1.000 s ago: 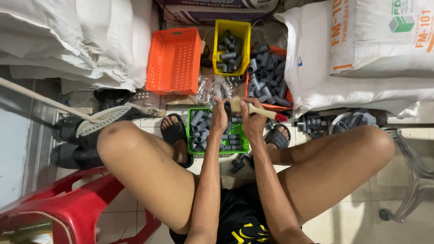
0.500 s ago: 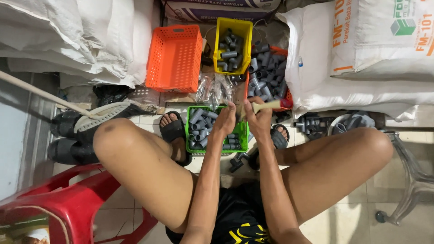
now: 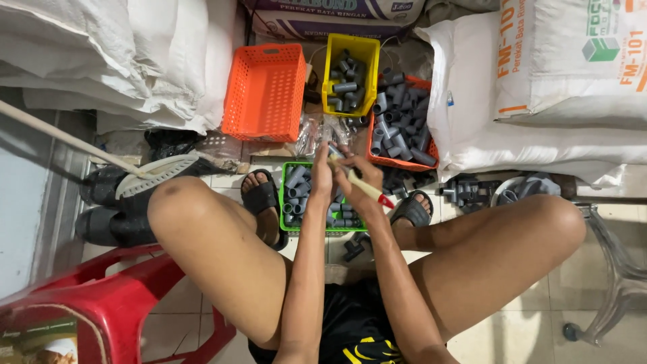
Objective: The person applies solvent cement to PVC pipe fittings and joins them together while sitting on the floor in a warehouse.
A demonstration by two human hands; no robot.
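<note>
fitting: small grey pipe piece (image 3: 335, 154), pinched up above the green basket (image 3: 288, 222), right between both hands. Mostly hidden by fingers, so can't say what shape it is.

left hand: the left hand (image 3: 322, 176) is clenched around the fitting, keeping it steady over the basket.

right hand: the right hand (image 3: 352, 176) is wrapped round a tool with a pale handle and red tip (image 3: 367, 189); the handle runs down and out toward the right foot, the other end sits up at the fitting.

step: looks to me like working one fitting with the tool, mid-job rather than picking up or dropping.

next move: my guess is it needs the left hand's grip kept firm while the tool end stays on the piece, then somewhere to put it.

green basket: on the floor between the sandalled feet, full of grey fittings.

further out: yellow basket (image 3: 349, 73) and a red-orange basket (image 3: 402, 121) both hold more grey fittings, and an orange basket (image 3: 264, 92) sits just left of the yellow one.

edges: white sacks (image 3: 552, 94) on the right, red plastic chair (image 3: 101, 303) bottom left.
</note>
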